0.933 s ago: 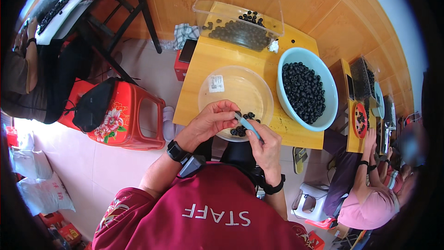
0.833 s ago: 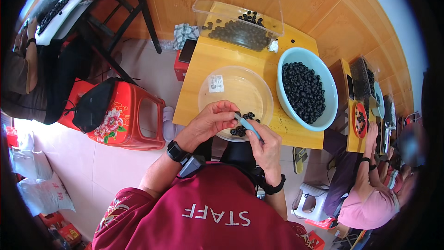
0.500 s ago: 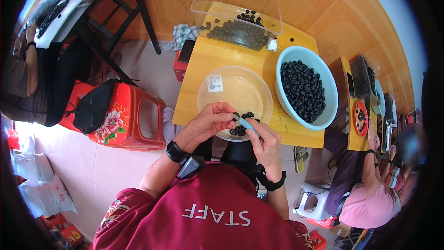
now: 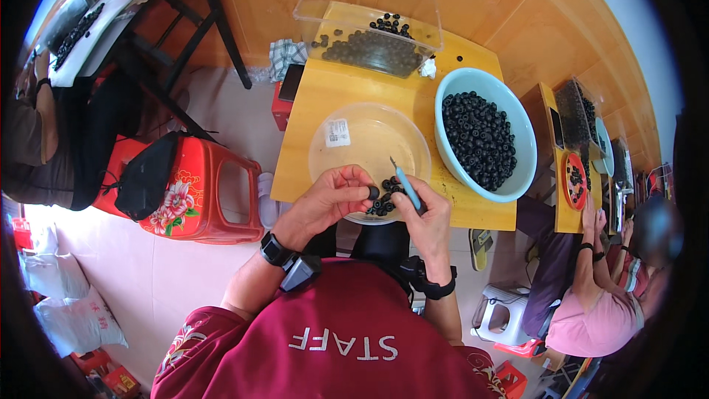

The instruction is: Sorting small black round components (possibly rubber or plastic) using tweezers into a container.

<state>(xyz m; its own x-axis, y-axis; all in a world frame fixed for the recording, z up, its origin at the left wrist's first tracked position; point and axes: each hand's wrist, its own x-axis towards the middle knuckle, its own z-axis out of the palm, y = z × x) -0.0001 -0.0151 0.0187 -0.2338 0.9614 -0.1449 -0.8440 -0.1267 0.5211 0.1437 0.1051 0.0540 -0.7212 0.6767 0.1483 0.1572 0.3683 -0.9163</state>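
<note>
My left hand pinches a small dark round fruit at its fingertips, over the near rim of a clear plastic bowl. A few more dark fruits lie at the bowl's near edge. My right hand grips a thin light-blue tool with a pointed metal tip aimed up and away, just right of the held fruit. Both hands hover close together above the front of a small yellow table.
A light-blue basin full of dark fruits stands at the table's right. A clear rectangular bin with more fruits sits at the back. A red plastic stool with a black bag stands left. Another person sits at the right by a second table.
My hands have drawn slightly apart: the left now holds one fruit out at its fingertips, and the blue tool's tip has tilted upward away from it.
</note>
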